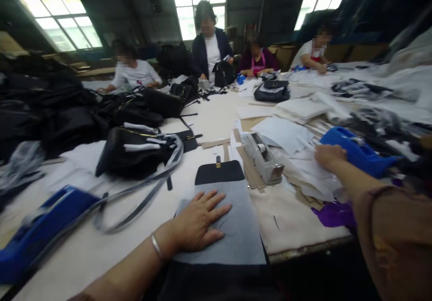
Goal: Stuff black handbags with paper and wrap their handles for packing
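Observation:
My left hand (200, 222), a silver bangle at its wrist, lies flat with fingers spread on a grey sheet (236, 220). The sheet covers part of a black leather piece (219, 172), whose rounded end shows beyond it with a gold clasp and small strap. To the right, my right hand (330, 158) reaches over white papers (312, 179), beside a blue tape dispenser (357, 150). Its fingers are curled, and what they hold, if anything, is too small to make out. Between my hands stands a grey tape dispenser (263, 157).
A black bag (135, 152) with a long grey-wrapped strap lies left of centre. Another blue dispenser (47, 229) is at the near left. Black bags (50, 107) are heaped at the far left. Several people work across the table (212, 116). Purple material (335, 214) hangs near the right edge.

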`<action>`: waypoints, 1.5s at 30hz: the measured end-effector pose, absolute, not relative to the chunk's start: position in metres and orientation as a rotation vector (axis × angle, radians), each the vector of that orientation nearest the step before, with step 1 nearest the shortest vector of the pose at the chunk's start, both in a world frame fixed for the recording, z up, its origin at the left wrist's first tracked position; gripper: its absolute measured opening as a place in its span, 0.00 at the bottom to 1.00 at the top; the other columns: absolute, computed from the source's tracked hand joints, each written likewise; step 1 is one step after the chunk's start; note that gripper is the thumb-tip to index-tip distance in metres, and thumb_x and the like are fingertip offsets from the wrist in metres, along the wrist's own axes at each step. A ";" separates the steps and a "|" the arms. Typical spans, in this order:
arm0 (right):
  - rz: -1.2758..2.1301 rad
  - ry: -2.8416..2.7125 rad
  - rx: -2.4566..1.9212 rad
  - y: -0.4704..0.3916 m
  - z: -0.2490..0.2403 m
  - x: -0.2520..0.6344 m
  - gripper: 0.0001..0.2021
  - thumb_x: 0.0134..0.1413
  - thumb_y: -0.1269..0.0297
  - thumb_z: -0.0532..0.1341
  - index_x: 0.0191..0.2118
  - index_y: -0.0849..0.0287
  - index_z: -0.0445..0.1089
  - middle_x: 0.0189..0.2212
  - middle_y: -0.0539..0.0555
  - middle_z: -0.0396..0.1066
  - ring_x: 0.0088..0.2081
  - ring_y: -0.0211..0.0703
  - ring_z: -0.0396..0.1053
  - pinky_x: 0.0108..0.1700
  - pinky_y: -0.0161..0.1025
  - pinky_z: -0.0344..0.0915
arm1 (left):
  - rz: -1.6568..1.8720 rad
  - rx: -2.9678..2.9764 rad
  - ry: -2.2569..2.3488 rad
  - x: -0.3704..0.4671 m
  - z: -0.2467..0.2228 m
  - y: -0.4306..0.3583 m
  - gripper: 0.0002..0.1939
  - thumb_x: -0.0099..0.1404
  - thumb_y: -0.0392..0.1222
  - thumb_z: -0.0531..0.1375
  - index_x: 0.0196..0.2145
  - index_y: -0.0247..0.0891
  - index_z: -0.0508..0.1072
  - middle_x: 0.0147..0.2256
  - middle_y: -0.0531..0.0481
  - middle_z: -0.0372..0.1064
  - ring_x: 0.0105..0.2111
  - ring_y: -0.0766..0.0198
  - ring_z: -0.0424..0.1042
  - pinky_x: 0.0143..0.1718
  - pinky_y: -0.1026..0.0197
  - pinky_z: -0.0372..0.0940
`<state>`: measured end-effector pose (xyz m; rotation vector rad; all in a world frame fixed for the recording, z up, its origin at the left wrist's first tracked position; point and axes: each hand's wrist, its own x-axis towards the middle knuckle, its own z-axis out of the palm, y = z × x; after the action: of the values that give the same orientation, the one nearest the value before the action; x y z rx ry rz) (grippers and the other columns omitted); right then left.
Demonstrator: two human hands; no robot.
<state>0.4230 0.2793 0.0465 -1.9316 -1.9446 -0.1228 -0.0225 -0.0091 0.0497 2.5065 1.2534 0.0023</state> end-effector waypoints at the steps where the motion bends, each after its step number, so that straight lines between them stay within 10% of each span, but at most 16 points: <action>1: -0.126 -1.912 -1.988 0.284 0.050 0.422 0.07 0.58 0.68 0.64 0.32 0.66 0.76 0.32 0.66 0.74 0.35 0.50 0.72 0.36 0.46 0.64 | 0.016 2.498 1.255 -0.023 0.049 -0.009 0.39 0.68 0.65 0.51 0.70 0.48 0.50 0.71 0.40 0.43 0.69 0.36 0.46 0.64 0.30 0.49; 5: -0.220 -1.857 -1.878 0.264 0.087 0.380 0.17 0.61 0.66 0.61 0.53 0.69 0.73 0.44 0.72 0.74 0.44 0.51 0.71 0.41 0.45 0.62 | 0.078 2.520 1.250 -0.025 0.046 -0.012 0.38 0.69 0.65 0.50 0.70 0.48 0.50 0.70 0.39 0.45 0.68 0.36 0.48 0.63 0.32 0.48; 12: 0.501 -2.565 -0.726 0.115 0.095 0.194 0.09 0.60 0.69 0.60 0.44 0.60 0.75 0.40 0.56 0.74 0.42 0.44 0.71 0.48 0.40 0.66 | 0.187 2.634 1.229 -0.028 0.042 -0.017 0.38 0.69 0.65 0.49 0.70 0.45 0.53 0.69 0.34 0.45 0.66 0.37 0.50 0.63 0.35 0.49; 19: 0.725 -2.637 -0.893 0.094 0.038 0.145 0.13 0.55 0.77 0.58 0.43 0.62 0.77 0.41 0.57 0.74 0.44 0.45 0.71 0.50 0.41 0.66 | 0.332 2.719 1.310 -0.029 0.042 -0.025 0.36 0.67 0.65 0.53 0.66 0.45 0.60 0.61 0.37 0.58 0.59 0.43 0.59 0.61 0.40 0.53; 26: 0.758 -2.657 -0.760 0.093 0.029 0.152 0.13 0.52 0.79 0.55 0.36 0.59 0.76 0.36 0.55 0.75 0.41 0.43 0.71 0.47 0.40 0.67 | 0.430 2.718 1.314 -0.036 0.034 -0.025 0.35 0.65 0.65 0.55 0.64 0.47 0.64 0.65 0.38 0.51 0.65 0.39 0.50 0.64 0.33 0.45; 45: 0.453 -2.791 -1.482 0.201 0.048 0.124 0.16 0.63 0.59 0.58 0.47 0.62 0.77 0.49 0.61 0.76 0.52 0.51 0.71 0.53 0.39 0.63 | 0.334 2.637 1.231 -0.036 0.034 -0.014 0.36 0.67 0.65 0.53 0.66 0.47 0.60 0.65 0.35 0.54 0.63 0.37 0.55 0.63 0.33 0.49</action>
<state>0.1240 0.2009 0.0480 -1.4822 -2.7911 0.4527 -0.0360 -0.0137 0.0344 2.6366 1.2309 0.3341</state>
